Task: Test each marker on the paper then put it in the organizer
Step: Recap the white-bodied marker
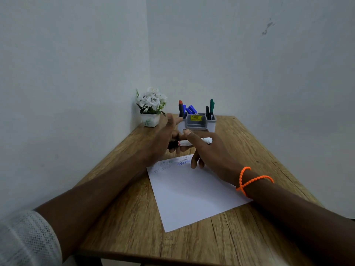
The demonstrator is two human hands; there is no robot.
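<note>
At the near edge of a wooden table [123,237], a person's two bare forearms reach forward, the left one emerging from a white textured sleeve [26,240], the right one ringed at the wrist by an orange beaded band [251,181]. Between the arms lies a white sheet of paper [192,198], set at a slant, with faint grey zigzags and one bright blue scribble [183,163] along its far edge. Just above that far edge the right hand [209,150] holds a white-barrelled marker [194,142] roughly level, thumb over the barrel, two fingers pointing down to the paper. The left hand [165,137] meets the marker's left end, where a dark piece, possibly the cap, shows under its curled lower fingers; motion blur makes that grip hard to read, while its upper fingers stretch out toward the back of the table. Beyond the hands stands a grey desk organizer [197,123] with a yellow price sticker [196,117] on its front; red, black and blue markers stand in its left compartment, black and green ones in its right. To its left, in the corner of the pale walls, sits a small white pot of white flowers [150,106].
</note>
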